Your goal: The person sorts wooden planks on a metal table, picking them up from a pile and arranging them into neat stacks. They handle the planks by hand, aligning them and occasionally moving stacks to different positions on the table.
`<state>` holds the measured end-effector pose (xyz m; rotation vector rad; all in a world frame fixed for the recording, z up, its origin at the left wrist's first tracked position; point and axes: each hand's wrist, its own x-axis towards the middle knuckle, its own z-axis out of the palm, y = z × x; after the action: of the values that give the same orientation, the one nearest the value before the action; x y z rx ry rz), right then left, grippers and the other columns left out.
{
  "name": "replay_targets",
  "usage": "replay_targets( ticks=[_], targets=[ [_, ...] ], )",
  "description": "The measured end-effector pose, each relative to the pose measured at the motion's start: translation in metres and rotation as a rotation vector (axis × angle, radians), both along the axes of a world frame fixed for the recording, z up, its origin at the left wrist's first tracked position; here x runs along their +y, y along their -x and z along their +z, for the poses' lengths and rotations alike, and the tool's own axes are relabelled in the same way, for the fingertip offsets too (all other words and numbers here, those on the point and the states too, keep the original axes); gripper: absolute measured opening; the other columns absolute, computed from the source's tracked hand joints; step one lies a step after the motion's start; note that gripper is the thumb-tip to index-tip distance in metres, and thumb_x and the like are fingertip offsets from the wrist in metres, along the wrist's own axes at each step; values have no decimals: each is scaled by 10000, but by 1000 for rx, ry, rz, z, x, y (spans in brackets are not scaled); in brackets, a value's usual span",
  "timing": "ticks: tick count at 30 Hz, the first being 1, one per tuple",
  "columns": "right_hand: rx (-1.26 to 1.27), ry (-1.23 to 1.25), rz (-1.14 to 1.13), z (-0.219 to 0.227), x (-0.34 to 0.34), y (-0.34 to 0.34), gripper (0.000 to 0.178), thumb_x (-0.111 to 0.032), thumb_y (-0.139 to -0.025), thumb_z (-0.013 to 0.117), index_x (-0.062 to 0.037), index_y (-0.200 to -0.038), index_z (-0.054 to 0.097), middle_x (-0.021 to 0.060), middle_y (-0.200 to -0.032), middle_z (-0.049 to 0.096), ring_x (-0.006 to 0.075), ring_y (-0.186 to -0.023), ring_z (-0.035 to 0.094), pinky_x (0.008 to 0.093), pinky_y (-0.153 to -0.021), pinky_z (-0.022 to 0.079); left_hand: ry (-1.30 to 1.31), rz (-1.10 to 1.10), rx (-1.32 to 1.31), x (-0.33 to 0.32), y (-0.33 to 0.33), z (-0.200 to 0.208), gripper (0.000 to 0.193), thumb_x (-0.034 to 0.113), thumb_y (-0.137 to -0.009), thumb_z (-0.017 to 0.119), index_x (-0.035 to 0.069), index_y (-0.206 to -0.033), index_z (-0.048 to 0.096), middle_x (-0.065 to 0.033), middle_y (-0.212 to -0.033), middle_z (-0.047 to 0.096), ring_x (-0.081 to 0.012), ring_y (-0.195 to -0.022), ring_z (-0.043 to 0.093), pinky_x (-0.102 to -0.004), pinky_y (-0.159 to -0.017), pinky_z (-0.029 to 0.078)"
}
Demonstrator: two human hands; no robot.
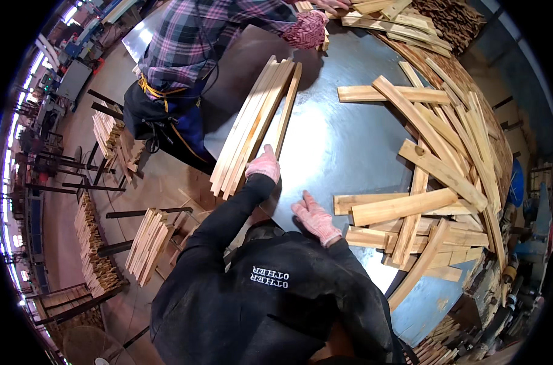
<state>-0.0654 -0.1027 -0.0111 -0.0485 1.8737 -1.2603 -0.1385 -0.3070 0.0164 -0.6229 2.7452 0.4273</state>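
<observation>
My left hand [263,166], in a pink-and-white knit glove, closes around the near end of a narrow wooden slat [288,103]. That slat leans slightly away from a row of pale wooden slats [250,125] lying side by side along the left edge of the metal table [313,140]. The hand covers the slat's near end. My right hand [316,218], gloved the same way, is over the tabletop with its fingers stretched out and nothing in it. Just right of it lie the ends of loose wooden boards [404,207].
More boards [449,128] lie crisscrossed along the table's right side. A person in a plaid shirt [185,45] stands at the far left, a gloved hand [307,29] near far boards [398,27]. Slat bundles [148,246] rest on black rack arms [148,213] at left.
</observation>
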Motion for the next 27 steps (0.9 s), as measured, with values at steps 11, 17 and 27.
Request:
replay_targets(
  ticks=[11,17,27],
  targets=[
    [127,-216,264,28,-155,102,998,-447,-836,661,86,-1477,113,282,-1191,609,364,-1155,582,370,-963,454,-445,17,111,-165,51,-24,853,642,-825,572,-5,-1363,431,-267,-1287,548,-401,-1176,550,-433,-997,431],
    [67,-70,271,31,-180,117,948,-457,-855,613,84,-1471,137,273,-1281,547,380,-1187,555,350,-1015,415,-424,35,25,-165,73,-21,659,560,-881,574,67,-1312,503,-213,-1171,642,-379,-1104,604,-400,-931,464],
    [313,-256,339,15,-196,182,341,-235,-920,503,-61,-1207,556,199,-1103,617,374,-1017,614,414,-896,505,95,-300,174,-160,90,23,1115,620,-628,729,37,-1470,287,-314,-1463,292,-441,-1300,391,-480,-1031,376]
  ],
)
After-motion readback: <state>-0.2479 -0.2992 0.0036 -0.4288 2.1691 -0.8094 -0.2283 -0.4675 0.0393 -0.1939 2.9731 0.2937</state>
